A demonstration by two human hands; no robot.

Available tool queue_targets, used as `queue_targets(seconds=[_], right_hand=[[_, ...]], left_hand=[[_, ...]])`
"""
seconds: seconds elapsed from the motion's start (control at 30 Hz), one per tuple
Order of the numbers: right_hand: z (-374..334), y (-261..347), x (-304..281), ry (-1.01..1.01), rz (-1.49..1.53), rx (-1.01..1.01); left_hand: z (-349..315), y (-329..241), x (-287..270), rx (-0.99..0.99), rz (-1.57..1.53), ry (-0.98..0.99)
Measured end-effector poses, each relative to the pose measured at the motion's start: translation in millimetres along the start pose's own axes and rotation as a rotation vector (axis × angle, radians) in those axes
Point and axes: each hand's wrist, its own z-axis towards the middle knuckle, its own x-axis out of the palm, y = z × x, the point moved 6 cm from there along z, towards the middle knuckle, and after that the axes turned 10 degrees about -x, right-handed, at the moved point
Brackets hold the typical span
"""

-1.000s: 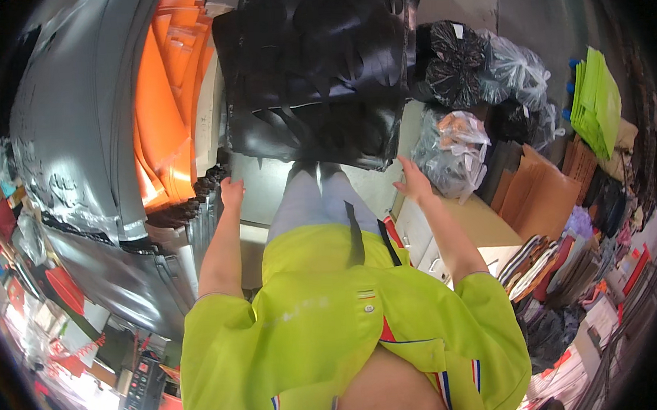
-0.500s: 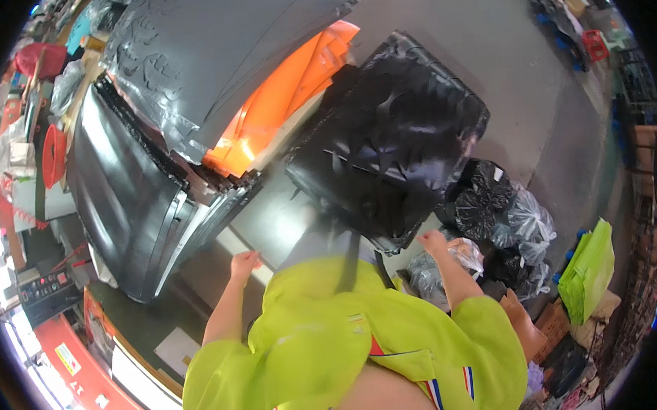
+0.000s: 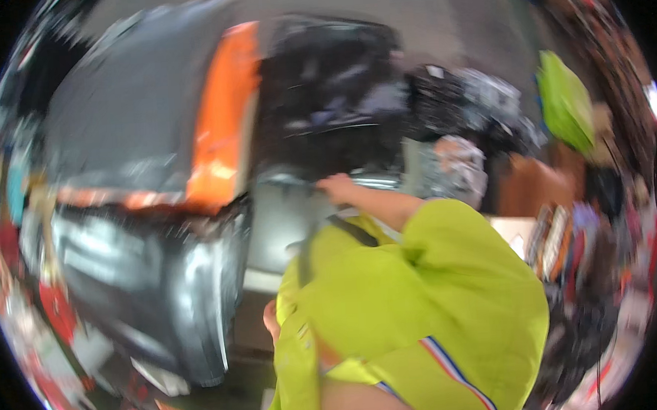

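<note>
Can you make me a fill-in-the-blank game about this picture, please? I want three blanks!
1. The right hand is near the lower edge of the ____ stack.
2. The yellow-green shirt partly hides the ____ hand.
3. Right beside the large grey sheets is a bright ____ strip of material.

Missing words: black; left; orange.

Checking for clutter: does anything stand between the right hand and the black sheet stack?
Nothing visible does. The right hand is by the near edge of the black sheet stack; blur hides whether they touch. Orange sheets lie left, a clear bag right.
</note>
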Motion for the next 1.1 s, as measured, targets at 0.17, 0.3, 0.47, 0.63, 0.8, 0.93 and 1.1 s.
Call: queue_targets(seconds=[0.17, 0.3, 0.47, 0.63, 0.8, 0.93, 1.1], right_hand=[[6.1, 46.4, 53.8, -0.007, 0.485, 0.123], [49.8, 137.1, 35.8, -0.118, 0.415, -0.086], [113.2, 281.1, -16.0, -0.354, 0.464, -0.458], [179.9, 389.5, -53.1, -0.459, 0.044, -0.630], [223.8, 417.2, -38.1, -0.053, -0.123, -0.441], [223.2, 434.8, -54.0, -0.036, -0.107, -0.663], [249.1, 485.3, -76.6, 0.101, -0.035, -0.583]], left_hand=[[-34.7, -101.9, -105.9, 0.666, 0.253, -0.659], [-72.5, -160.2, -180.5, 0.748, 0.378, -0.969], [-59.0, -176.4, -227.0, 0.791, 0.534, -1.016], [-7.2, -154.0, -227.6, 0.580, 0.729, -0.986], [-7.4, -149.6, -232.8, 0.612, 0.813, -1.033], [-28.3, -164.4, -242.3, 0.692, 0.841, -0.974], [-71.9, -221.9, -287.0, 0.725, 0.676, -1.120]])
